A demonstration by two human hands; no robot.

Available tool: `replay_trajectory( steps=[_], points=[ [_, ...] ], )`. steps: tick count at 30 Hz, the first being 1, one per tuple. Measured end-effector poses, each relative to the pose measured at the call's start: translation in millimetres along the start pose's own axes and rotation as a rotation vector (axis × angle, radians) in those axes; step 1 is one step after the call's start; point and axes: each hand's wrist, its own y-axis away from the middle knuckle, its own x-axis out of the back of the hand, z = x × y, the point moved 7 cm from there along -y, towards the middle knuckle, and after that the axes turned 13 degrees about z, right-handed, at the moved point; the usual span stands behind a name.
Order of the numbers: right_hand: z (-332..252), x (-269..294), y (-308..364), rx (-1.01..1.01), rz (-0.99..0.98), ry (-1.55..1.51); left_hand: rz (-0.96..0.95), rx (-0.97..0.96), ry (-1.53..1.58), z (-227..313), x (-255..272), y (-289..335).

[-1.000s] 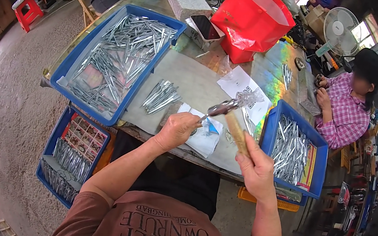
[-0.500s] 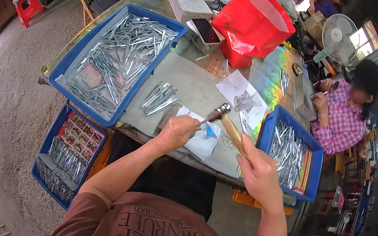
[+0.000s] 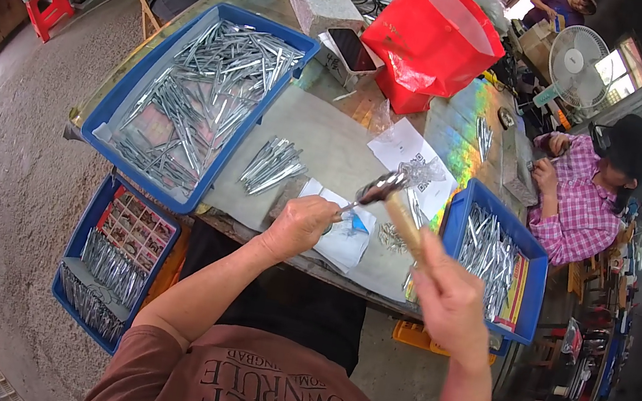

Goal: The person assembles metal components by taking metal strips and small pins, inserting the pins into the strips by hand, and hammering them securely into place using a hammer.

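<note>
My right hand [image 3: 450, 298] is closed round the wooden handle of a hammer [image 3: 403, 224]. The shiny steel hammer head, smeared by motion, is over the paper in front of my left hand. My left hand [image 3: 298, 226] is closed on a thin metal piece [image 3: 348, 207], whose tip points toward the hammer head; its exact kind is hidden by the fingers. Below it lies a folded white cloth or paper [image 3: 346, 245] with a blue patch, partly over a block [image 3: 285, 197]. Left of that, a fanned pile of slim metal pieces [image 3: 273, 166] rests on the grey sheet.
A large blue tray [image 3: 207, 203] of metal pieces stands at left, a smaller blue tray [image 3: 535, 272] at right. Another blue bin [image 3: 97, 209] sits lower left. Behind are a red bag [image 3: 422, 40], a phone [image 3: 351, 50] and a stone block [image 3: 321, 12]. A co-worker [image 3: 587, 192] sits at right.
The hammer has shifted slightly to the right, with its head now turned and blurred. My right hand has moved a little right and down; my left hand stays in place.
</note>
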Motion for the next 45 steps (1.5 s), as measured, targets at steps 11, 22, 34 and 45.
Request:
replay_trajectory(
  steps=[11,22,34,45],
  points=[
    [-17,13,-3,0.286,0.197,0.095,0.045,0.024,-0.003,-1,3,-3],
    [62,-41,3,-0.523,0.118,-0.462,0.004,0.022,-0.043,0,4,-2],
    [112,-142,3,-1.039,-0.063,-1.402,0.301,1.0,0.744,-51,6,13],
    [120,-137,8,-0.994,0.021,-1.335,0.323,1.011,0.744,-55,22,13]
  ],
)
